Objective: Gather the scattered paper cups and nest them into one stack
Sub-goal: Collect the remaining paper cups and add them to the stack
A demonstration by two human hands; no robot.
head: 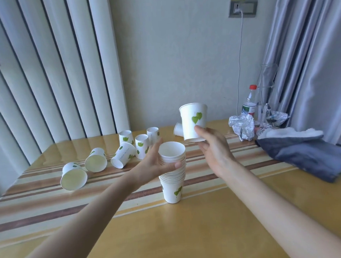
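Observation:
A stack of nested white paper cups (172,186) with green leaf prints stands upright at the table's middle. My left hand (153,163) grips the stack near its top rim. My right hand (212,144) holds a single upright cup (193,119) by its base, raised just right of and above the stack. Several loose cups lie to the left: two on their sides with mouths toward me (73,175) (95,159), one tipped (123,154), three upside down behind (126,137) (141,145) (153,134). Another cup on its side (178,129) peeks out behind the raised one.
The wooden table (191,227) carries a striped runner. At the right lie crumpled foil (242,127), a dark blue cloth (307,154) and a red-capped bottle (250,102). A radiator stands behind at left, a curtain at right.

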